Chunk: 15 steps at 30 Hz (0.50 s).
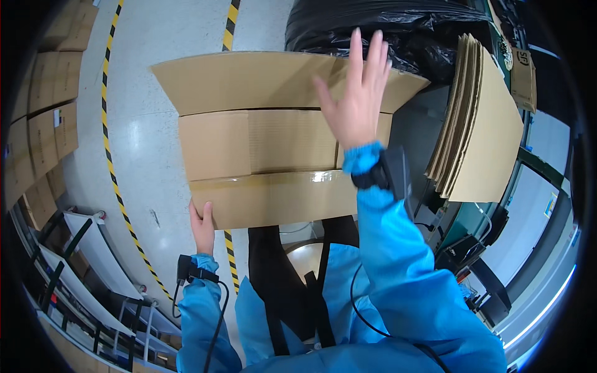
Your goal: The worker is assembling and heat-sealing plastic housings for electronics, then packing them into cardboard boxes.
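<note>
- Cardboard box [292,140]: mid-view, just in front of the person's legs; far flap leans outward, glossy strip along the near panel.
- Left hand [202,231]: narrow grip on the near panel's left corner, thumb on the face.
- Right hand [362,102]: wide, fingers spread, over the box's right part; can't tell if it touches.
- Black plastic bag [367,25]: beyond the far flap.
- Flat cardboard sheets [488,124]: stacked, right of the box.
- Striped floor tape [106,124]: runs left of the box.
- Closed boxes [43,133]: piled at far left.
</note>
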Each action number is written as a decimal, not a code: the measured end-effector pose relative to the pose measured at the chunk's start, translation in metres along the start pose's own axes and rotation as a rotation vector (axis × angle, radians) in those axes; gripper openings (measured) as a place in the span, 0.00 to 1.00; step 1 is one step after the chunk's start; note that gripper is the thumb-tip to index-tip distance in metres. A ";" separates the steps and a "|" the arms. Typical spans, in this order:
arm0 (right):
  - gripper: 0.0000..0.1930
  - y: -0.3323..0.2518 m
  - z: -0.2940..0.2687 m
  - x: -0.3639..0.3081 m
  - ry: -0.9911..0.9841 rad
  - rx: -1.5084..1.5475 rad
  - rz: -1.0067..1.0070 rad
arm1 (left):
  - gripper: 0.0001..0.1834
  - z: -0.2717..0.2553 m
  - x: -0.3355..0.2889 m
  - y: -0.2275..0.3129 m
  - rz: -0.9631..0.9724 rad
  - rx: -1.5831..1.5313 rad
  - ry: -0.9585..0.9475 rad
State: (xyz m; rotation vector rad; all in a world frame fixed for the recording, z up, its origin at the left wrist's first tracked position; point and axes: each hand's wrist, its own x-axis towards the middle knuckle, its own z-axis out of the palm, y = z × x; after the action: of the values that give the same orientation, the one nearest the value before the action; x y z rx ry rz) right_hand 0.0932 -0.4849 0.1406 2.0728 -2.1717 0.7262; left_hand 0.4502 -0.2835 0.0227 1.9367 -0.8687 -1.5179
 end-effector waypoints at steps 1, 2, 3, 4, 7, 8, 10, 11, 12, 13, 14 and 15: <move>0.36 0.003 0.008 0.017 -0.014 -0.063 -0.021 | 0.26 0.003 0.000 0.006 -0.008 -0.017 -0.014; 0.32 0.003 0.010 0.026 -0.028 -0.130 -0.043 | 0.26 0.005 -0.001 0.007 -0.002 -0.023 -0.015; 0.32 -0.001 0.011 0.021 -0.024 -0.122 -0.049 | 0.26 0.001 -0.002 0.006 -0.016 -0.011 -0.014; 0.27 -0.003 0.009 0.010 -0.119 -0.042 -0.014 | 0.26 -0.001 -0.002 0.005 -0.030 -0.004 -0.012; 0.16 -0.008 -0.024 -0.034 -0.362 0.082 0.017 | 0.26 -0.008 -0.003 -0.001 -0.021 0.023 0.025; 0.16 -0.019 -0.041 -0.048 -0.512 0.119 0.051 | 0.26 -0.017 -0.003 0.003 -0.001 -0.016 0.047; 0.18 -0.011 -0.037 -0.114 -0.632 0.122 0.132 | 0.27 -0.016 0.002 0.007 -0.039 -0.026 -0.037; 0.20 -0.007 -0.027 -0.149 -0.586 0.090 0.140 | 0.27 -0.013 0.003 0.010 -0.036 -0.038 -0.041; 0.20 0.002 -0.019 -0.178 -0.582 0.082 0.137 | 0.29 -0.011 0.005 0.015 -0.038 -0.041 -0.093; 0.22 0.009 -0.007 -0.205 -0.593 0.002 0.110 | 0.32 -0.014 0.006 0.019 -0.042 -0.034 -0.134; 0.24 0.015 0.001 -0.218 -0.605 -0.084 0.085 | 0.32 -0.010 0.007 0.020 -0.041 -0.035 -0.133; 0.24 0.015 0.005 -0.220 -0.609 -0.083 0.087 | 0.32 -0.007 0.005 0.020 -0.011 0.020 -0.118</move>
State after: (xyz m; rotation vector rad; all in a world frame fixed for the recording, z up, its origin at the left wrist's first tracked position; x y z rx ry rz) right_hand 0.1017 -0.2820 0.0540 2.3928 -2.5260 -0.0158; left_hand 0.4542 -0.3005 0.0359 1.8838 -0.9276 -1.6493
